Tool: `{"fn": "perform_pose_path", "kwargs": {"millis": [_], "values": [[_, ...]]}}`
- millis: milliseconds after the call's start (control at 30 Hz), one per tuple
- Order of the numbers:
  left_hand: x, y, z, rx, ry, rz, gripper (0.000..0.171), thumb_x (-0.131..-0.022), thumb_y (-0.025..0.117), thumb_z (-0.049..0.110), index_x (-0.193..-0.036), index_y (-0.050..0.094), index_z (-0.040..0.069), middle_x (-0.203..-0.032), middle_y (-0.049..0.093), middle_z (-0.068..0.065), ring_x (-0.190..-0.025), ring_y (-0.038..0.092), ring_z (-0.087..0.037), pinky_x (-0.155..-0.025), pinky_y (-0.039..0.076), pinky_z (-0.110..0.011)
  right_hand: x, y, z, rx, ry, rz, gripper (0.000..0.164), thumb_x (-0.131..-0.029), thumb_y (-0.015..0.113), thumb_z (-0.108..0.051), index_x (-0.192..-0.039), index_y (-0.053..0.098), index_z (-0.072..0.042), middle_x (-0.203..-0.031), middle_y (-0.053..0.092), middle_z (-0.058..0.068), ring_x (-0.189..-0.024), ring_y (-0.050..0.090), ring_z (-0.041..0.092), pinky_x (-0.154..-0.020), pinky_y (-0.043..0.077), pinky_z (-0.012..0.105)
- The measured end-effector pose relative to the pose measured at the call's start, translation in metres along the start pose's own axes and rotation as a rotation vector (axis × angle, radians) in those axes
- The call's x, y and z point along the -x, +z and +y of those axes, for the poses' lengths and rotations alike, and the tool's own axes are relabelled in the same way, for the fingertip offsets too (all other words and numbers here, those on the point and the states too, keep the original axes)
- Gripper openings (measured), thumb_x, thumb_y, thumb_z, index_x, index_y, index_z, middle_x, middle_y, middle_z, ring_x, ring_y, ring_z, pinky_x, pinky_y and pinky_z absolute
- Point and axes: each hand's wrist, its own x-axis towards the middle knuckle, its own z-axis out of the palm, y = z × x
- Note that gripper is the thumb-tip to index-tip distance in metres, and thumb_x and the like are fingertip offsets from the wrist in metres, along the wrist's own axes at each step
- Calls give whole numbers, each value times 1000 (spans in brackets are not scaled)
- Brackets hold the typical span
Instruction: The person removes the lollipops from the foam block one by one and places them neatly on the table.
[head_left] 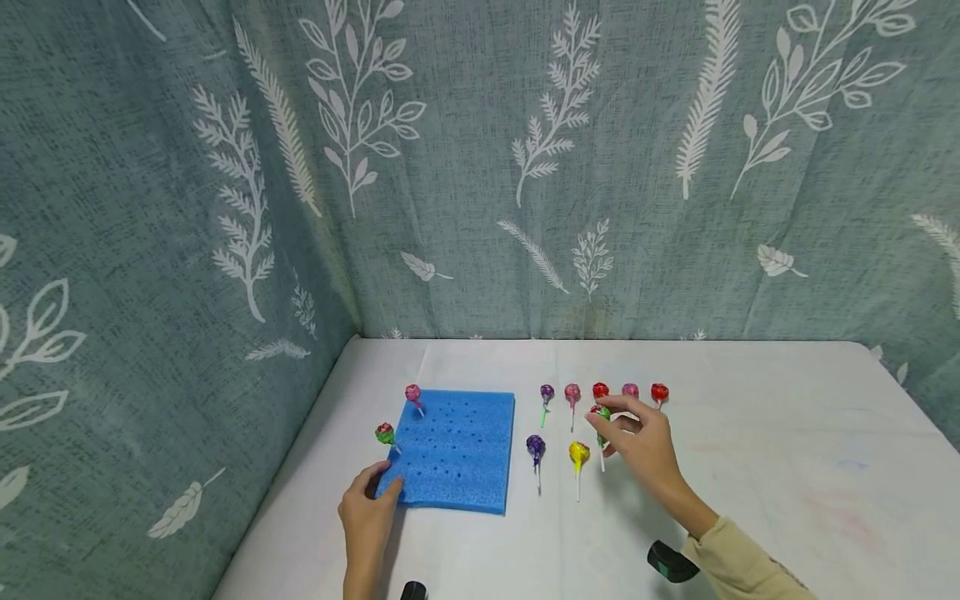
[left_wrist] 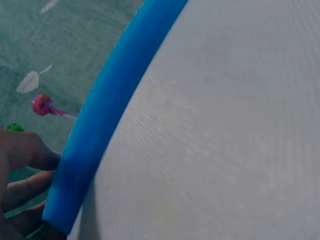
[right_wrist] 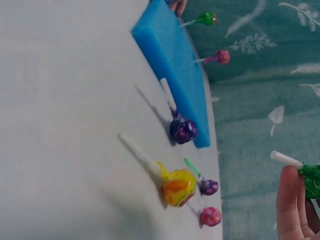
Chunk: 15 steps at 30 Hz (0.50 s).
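A green-wrapped lollipop with a white stick is pinched in my right hand, up off the table, its stick hanging down. The right wrist view shows its green wrapper against my fingertips. My left hand grips the near left corner of a blue foam block dotted with small holes. Two lollipops stand in the block along its left side: a pink one at the far corner and a green and red one closer to my left hand.
Right of the block lie a dark purple lollipop and a yellow one. Behind them is a row of several more, among them a purple one and a red one. A leaf-patterned curtain hangs behind the white table.
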Motion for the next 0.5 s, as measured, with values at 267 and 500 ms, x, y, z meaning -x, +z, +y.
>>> {"fn": "perform_pose_path", "kwargs": {"millis": [267,500], "values": [[4,-2,4,-2,-9,7,36,-81,68,6,-115,64,-2,-119,59,-25,-112,54,-39,-96,44,-50,6,-13,25,89,12,-15,34,-84,71,-31,-106,64,-7,-89,61,7,-51,60,19,-53,55,33],[1,-2,1,17,23,7,36,-80,69,7,-114,64,-1,-119,60,-24,-112,55,-38,-96,45,-49,7,-15,22,104,129,-22,32,-83,73,-22,-106,64,0,-93,61,13,-52,61,23,-52,54,30]]}}
